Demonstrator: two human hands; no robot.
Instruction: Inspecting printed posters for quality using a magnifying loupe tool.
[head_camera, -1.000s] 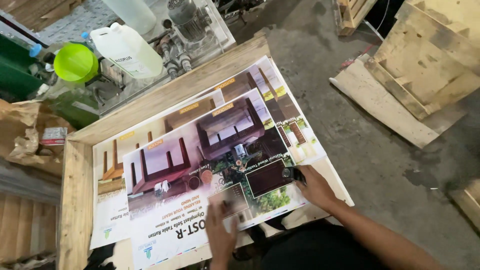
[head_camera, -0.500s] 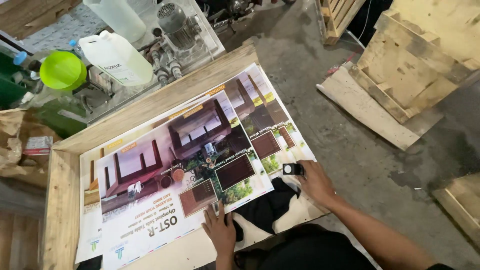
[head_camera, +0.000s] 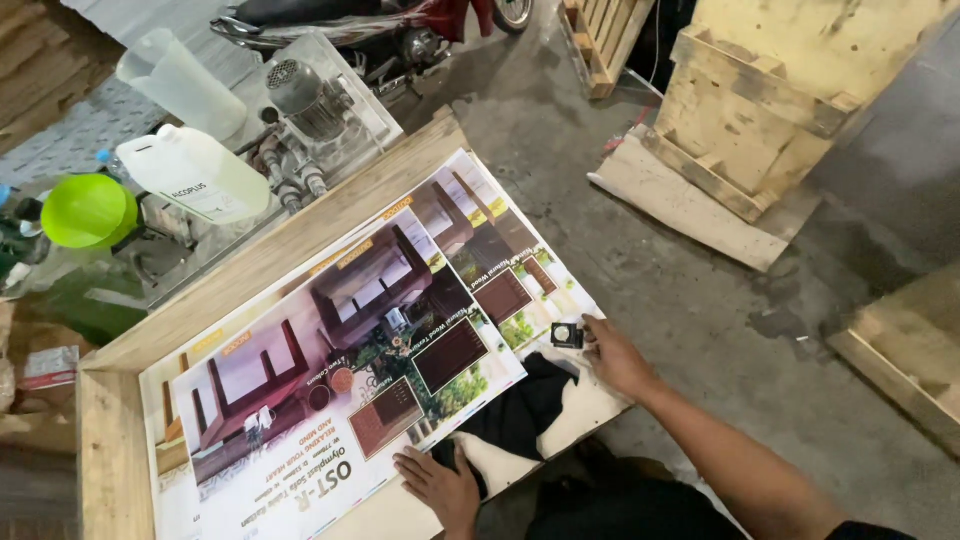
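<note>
Your left hand (head_camera: 440, 487) lies spread flat on the near edge of the top poster (head_camera: 340, 400), beside the black cloth (head_camera: 520, 415). Your right hand (head_camera: 618, 358) pinches a small black square (head_camera: 567, 335) at the poster's right corner. Keep that palm down so the sheet cannot slide; lift the square straight up.

**Hidden and cut off at the frame edges**

The near end of the printed poster (head_camera: 350, 390) is cut off by the lower picture edge. Part of the black cloth (head_camera: 520, 415) is covered by the poster and by the left hand (head_camera: 440, 487). The small black object (head_camera: 567, 335) at the right hand (head_camera: 615, 357) is too small to be identified. The motorcycle (head_camera: 380, 20) is cropped by the top edge.
</note>
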